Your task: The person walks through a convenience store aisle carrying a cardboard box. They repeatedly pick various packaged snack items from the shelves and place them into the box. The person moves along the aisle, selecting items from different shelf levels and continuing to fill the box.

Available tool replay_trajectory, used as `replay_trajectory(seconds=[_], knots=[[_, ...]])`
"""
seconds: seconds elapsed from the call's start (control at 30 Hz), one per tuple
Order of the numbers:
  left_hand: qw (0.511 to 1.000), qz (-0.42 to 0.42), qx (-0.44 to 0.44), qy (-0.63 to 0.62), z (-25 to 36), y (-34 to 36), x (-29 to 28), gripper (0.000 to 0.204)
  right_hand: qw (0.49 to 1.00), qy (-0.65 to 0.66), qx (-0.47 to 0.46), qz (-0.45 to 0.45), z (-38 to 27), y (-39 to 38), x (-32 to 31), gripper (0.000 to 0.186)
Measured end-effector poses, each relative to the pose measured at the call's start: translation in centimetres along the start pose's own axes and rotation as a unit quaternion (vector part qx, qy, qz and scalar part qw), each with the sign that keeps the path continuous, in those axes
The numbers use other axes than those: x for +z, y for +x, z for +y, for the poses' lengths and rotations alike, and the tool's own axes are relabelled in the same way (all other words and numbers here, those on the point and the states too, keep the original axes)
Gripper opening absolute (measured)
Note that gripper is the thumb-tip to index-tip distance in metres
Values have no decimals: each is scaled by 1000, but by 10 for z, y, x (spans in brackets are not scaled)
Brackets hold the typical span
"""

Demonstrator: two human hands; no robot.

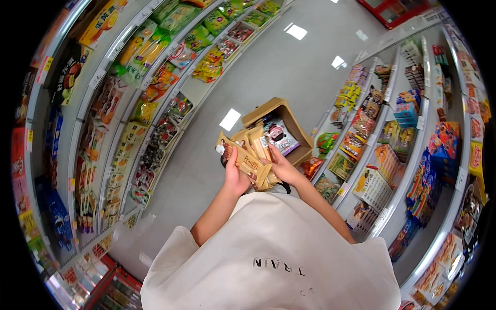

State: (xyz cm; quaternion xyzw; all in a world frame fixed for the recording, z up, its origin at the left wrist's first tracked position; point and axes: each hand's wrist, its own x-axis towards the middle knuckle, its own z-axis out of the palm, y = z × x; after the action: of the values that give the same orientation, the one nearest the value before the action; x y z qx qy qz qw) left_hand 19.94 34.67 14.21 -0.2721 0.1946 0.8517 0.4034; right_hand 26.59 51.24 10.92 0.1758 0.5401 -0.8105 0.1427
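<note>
Several tan plastic snack packets [248, 152] sit mid-frame, fanned, pinched between left hand [235, 175] and right hand [281, 166] (fingertips hidden behind wrappers); open brown cardboard box [297, 132] beyond, its contents partly covered.

Palms of left hand [235, 178] and right hand [281, 168] hidden behind the fanned tan packets [250, 155]; grip hard to tell. Lower ends of packets covered by fingers. Box [281, 121] partly masked by packets at its near edge; contents mostly out of sight. Forearms lost under the cream shirt [268, 253]. Left shelves [103, 129] and right shelves [413, 155] cut off by the dark rim. Labels too small to read.
</note>
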Motion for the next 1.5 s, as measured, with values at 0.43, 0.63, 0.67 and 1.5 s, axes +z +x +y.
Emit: replay_trajectory(seconds=[0.43,0.63,0.67,1.5], knots=[[988,107,102,53,19,-13,-52,50,907,-407,23,108,0,3,-118,68],[948,196,251,2,12,-78,-67,49,948,-172,233,135,29,84,-126,65],[941,209,264,-25,3,-89,-69,48,944,-117,276,137,36,98,-125,64],[973,115,32,196,2,24,7,46,994,-101,40,30,45,-7,-115,41]])
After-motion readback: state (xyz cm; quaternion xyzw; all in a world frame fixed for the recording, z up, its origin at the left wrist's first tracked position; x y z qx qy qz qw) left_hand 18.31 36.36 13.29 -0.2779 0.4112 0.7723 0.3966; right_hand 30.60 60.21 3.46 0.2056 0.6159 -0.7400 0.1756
